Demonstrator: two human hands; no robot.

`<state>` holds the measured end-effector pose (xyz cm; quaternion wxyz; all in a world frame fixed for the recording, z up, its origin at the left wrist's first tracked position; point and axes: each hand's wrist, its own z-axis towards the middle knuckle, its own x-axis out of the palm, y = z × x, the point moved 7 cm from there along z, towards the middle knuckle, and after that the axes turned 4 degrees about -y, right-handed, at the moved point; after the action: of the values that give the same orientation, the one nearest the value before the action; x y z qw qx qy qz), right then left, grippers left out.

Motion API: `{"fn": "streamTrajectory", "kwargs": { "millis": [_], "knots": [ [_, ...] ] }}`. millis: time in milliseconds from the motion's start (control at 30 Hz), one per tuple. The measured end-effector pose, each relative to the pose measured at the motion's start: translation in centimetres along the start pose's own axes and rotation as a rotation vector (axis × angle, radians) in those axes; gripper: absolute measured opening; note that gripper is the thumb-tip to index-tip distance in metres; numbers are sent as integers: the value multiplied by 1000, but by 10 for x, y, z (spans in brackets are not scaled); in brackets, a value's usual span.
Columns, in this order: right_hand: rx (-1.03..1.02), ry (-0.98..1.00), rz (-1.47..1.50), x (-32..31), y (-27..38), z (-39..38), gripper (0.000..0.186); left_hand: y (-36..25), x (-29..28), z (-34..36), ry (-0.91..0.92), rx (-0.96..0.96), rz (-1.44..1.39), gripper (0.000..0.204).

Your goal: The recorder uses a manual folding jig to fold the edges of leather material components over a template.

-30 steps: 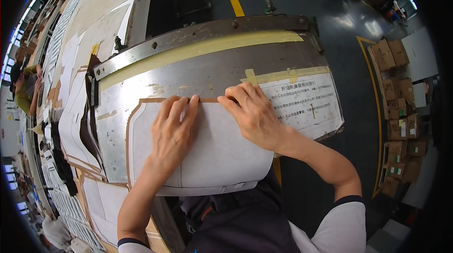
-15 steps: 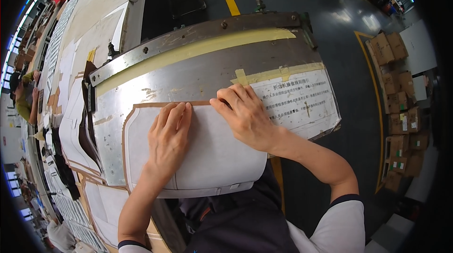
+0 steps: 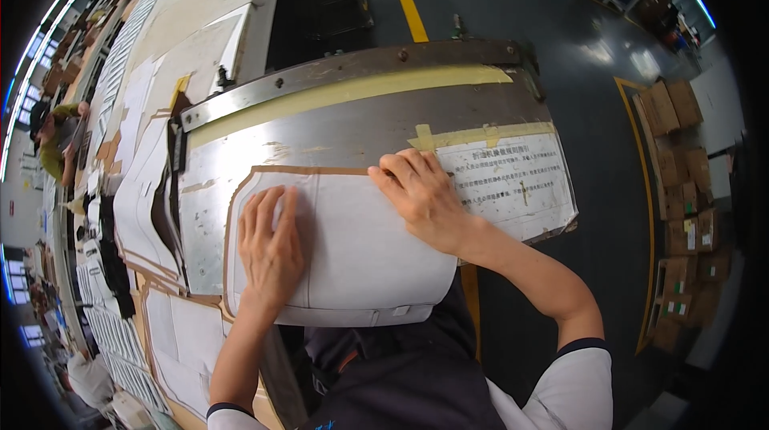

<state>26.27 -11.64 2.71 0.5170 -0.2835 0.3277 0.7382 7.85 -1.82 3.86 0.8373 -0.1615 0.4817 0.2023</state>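
A white panel (image 3: 368, 254) with a brown border along its top and left edges lies on a metal plate (image 3: 216, 213). Its near edge bulges over the plate's front, toward my apron. My left hand (image 3: 271, 250) rests on the panel's left part, fingers extended and somewhat apart, just below the brown edge. At the right part of the top edge, my right hand (image 3: 424, 199) has its fingers bent and drawn together on the panel; the fingertips are partly hidden. Near that hand, a printed sheet (image 3: 513, 181) is taped to the plate.
A metal bar (image 3: 336, 65) with bolts runs along the plate's far side, beside yellow tape (image 3: 360, 93). More brown-edged white panels (image 3: 144, 205) lie at the left. Cardboard boxes (image 3: 681, 165) are stacked at the right. A person (image 3: 56, 137) works at the far-left tables.
My left hand has moved left and back from the brown top edge, its fingers spreading. My right hand stays near the same part of the edge. The whole view has shifted slightly.
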Motion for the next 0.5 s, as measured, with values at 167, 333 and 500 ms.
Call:
{"fn": "streamTrajectory", "kwargs": {
  "millis": [167,333,500],
  "knots": [
    [17,92,6,16,12,21,39,26,-21,-31,-21,-120,-65,40],
    [-76,37,-90,62,45,58,41,24,-20,-25,-66,-124,-60,37],
    [-41,-44,-14,66,45,59,35,37,-13,-15,-60,-180,-136,38]
  ]
}}
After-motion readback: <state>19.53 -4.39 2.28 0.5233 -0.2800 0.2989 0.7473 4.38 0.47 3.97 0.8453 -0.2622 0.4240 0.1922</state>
